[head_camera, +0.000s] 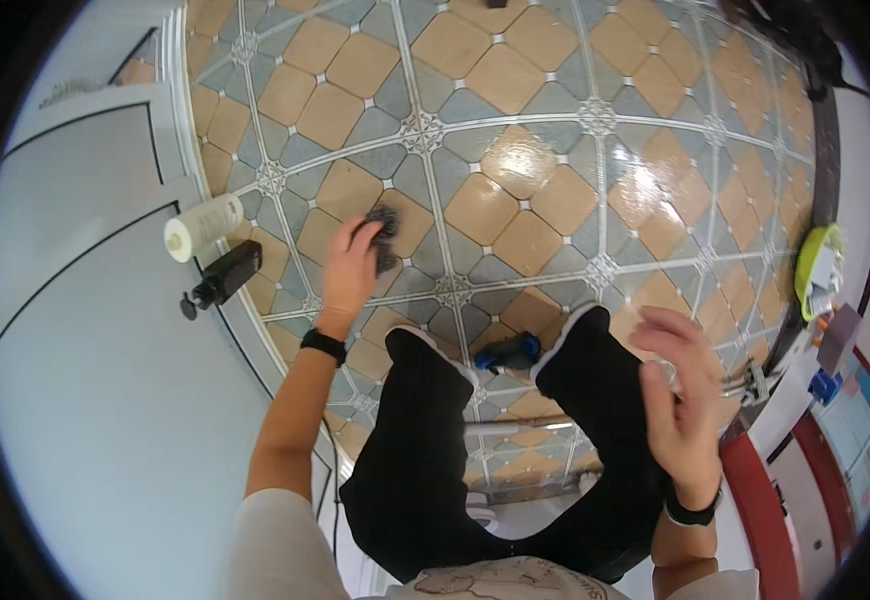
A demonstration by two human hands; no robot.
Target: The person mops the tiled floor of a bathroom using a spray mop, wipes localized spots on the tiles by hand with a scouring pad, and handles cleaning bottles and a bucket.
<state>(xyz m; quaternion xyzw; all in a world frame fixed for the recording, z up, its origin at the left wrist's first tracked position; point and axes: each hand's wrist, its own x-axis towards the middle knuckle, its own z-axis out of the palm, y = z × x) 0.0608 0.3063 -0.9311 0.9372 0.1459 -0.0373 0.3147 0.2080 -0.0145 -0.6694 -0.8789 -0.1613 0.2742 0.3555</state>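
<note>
My left hand (350, 266) is low over the tiled floor (517, 208), its fingers closed around a dark grey, fuzzy clump (384, 238); the clump's exact kind is unclear. My right hand (681, 401) is raised above my right leg, blurred, with fingers apart and nothing visible in it. On the floor between my legs lies a small dark object with bright blue ends (510, 352). To the left of my left hand, a white bottle (206, 226) and a dark pump bottle (226, 277) stand upright side by side.
A white panelled door or cabinet front (104, 420) rises close on my left. At the far right sits a yellow-green basin (817, 271) with pale things inside. Red-edged shelving (761, 517) is at the lower right. A pale bar (517, 428) crosses behind my legs.
</note>
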